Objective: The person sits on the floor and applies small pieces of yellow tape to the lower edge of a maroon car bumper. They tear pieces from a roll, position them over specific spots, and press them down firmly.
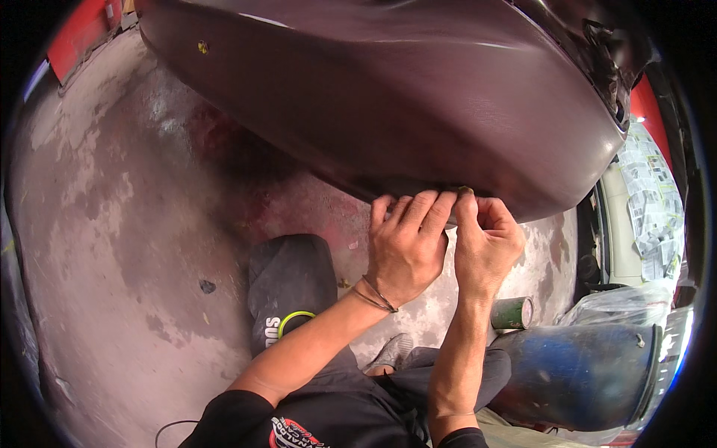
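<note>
A large, curved, dark maroon vehicle body panel (pixel 392 106) spans the upper view. The fingers of my left hand (pixel 406 241) rest along its lower edge, with the thumb hidden from view. Close beside it, my right hand (pixel 487 241) pinches at the same edge, thumb against curled fingers. A small yellow-green scrap (pixel 465 190), which looks like masking tape, shows at its fingertips. Another yellow-green bit (pixel 203 46) sits on the panel's far left part. Across my dark trouser leg (pixel 294 263) lies a yellow-green ring (pixel 299 315), perhaps a tape roll, partly covered by my left forearm.
A green can (pixel 512 313) stands at the right, near a blue-stained drum (pixel 577 375). Behind them are clear plastic sheeting (pixel 622 302) and newspaper masking (pixel 652 207) on a pale vehicle part. A dark scrap (pixel 207 287) lies on the stained concrete floor (pixel 112 313).
</note>
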Demonstrator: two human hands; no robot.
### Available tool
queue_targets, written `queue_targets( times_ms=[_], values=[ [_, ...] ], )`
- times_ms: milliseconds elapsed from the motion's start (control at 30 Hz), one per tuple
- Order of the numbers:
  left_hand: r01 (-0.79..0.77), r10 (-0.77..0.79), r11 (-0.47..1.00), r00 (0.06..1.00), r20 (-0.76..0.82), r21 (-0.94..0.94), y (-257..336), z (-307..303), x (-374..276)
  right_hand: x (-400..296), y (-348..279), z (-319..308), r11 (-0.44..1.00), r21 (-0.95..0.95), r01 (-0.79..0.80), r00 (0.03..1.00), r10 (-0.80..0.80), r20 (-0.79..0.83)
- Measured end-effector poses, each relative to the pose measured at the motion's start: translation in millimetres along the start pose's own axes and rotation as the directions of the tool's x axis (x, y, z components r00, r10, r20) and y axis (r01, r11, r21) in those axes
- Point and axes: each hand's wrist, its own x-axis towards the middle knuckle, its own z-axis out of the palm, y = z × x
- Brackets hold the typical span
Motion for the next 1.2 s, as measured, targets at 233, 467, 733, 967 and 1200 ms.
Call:
queue_targets(
  times_ms=[233, 467, 733, 967, 1200],
  values=[
    [-0.024, 0.025, 0.999, 0.999, 0.04, -0.041, -4, -10, 8, -1, 5, 2, 0.994, 0.101, -0.048, 0.999, 0.047, 0.013],
    [-0.091, 0.087, 0.995, 0.993, 0.081, 0.044, -2, -15, 15, -8, 9, -9, 0.983, 0.171, -0.065, 0.998, 0.061, 0.026],
    [-0.183, 0.176, 0.974, 0.982, 0.068, 0.131, -8, -13, 23, -19, 36, -6, 0.952, 0.298, -0.066, 0.995, 0.086, -0.055],
    [-0.108, 0.107, 0.992, 0.994, 0.016, 0.065, -11, -12, 27, -20, 46, 7, 0.946, 0.316, 0.067, 0.996, -0.047, -0.07],
    [-0.083, 0.086, 0.993, 0.996, -0.033, 0.089, 2, -6, 30, -21, 50, 5, 0.934, 0.352, 0.068, 0.997, -0.049, -0.061]
  ],
)
